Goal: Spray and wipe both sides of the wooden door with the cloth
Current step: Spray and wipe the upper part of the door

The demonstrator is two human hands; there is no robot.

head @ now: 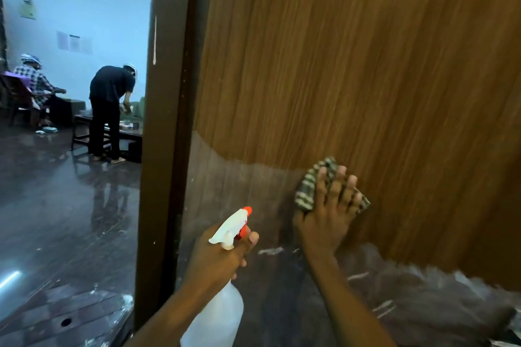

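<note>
The wooden door (352,65) fills the right of the head view, brown with vertical grain and a dull, greyish lower band. My right hand (327,211) presses a checked cloth (308,189) flat against the door at the edge of that band. My left hand (217,256) grips a translucent white spray bottle (217,315) by its neck, with the white and orange nozzle (235,225) pointing up and to the right toward the door.
The door's dark edge (166,149) runs down the middle. Left of it a glossy dark floor (56,220) leads into a room where one person stands bent over a low table (127,132) and another sits by the wall.
</note>
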